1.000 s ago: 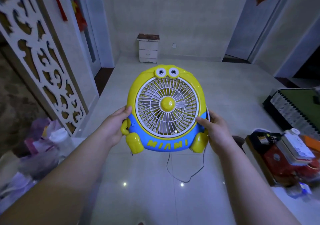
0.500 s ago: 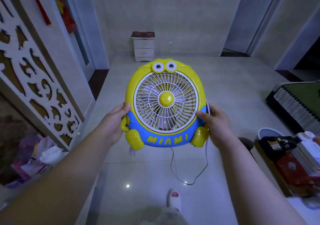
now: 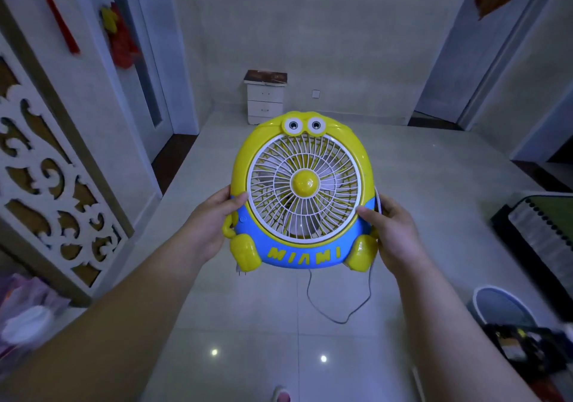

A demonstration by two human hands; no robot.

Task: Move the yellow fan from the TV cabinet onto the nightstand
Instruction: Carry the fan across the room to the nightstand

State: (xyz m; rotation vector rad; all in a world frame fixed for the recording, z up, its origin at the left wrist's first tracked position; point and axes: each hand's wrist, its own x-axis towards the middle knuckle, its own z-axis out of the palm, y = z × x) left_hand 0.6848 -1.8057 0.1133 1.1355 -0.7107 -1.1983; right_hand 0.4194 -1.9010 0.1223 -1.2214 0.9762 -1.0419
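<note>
The yellow fan (image 3: 302, 194), with a blue base reading MIAMI, a white grille and two googly eyes, is held upright in mid-air facing me. My left hand (image 3: 210, 225) grips its left side and my right hand (image 3: 392, 234) grips its right side. The fan's grey cord (image 3: 338, 305) hangs in a loop below it. The white nightstand (image 3: 265, 101), with two drawers and a dark brown top, stands against the far wall, straight ahead beyond the fan.
A carved white lattice screen (image 3: 52, 181) lines the left side, with plastic bags (image 3: 28, 315) at its foot. A white bucket (image 3: 499, 305) and a cluttered low table (image 3: 527, 349) sit at the right. Glossy tiled floor (image 3: 254, 324) stretches ahead. A slipper toe (image 3: 282, 395) shows at the bottom.
I have walked forward with the fan in both hands. The nightstand is nearer and more centred, and the clutter at the right has slid toward the frame's edge.
</note>
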